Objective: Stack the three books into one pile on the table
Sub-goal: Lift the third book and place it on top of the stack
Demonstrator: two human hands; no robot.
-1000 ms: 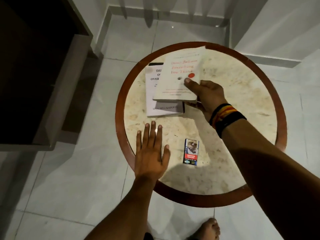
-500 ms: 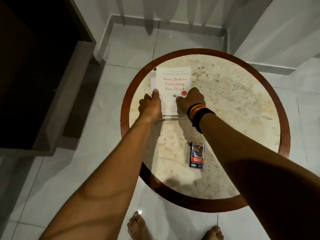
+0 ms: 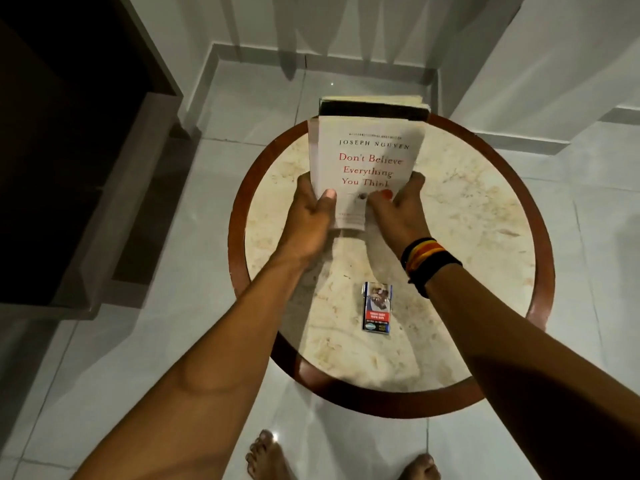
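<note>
Head view: both hands hold the stack of books (image 3: 367, 157) tilted up off the round tabletop (image 3: 467, 220), white cover facing the camera, a darker book (image 3: 372, 110) showing behind at the top. Left hand (image 3: 311, 216) clamps the stack's lower-left edge, thumb on the cover; right hand (image 3: 398, 209) clamps the lower-right, w/ bands at the wrist. Long axis runs away from the person, near end low betw. the two grips, both equally close. Cig. pack (image 3: 376, 308) lies nearer, apart. Likely next: lower flat onto the marble.
</note>
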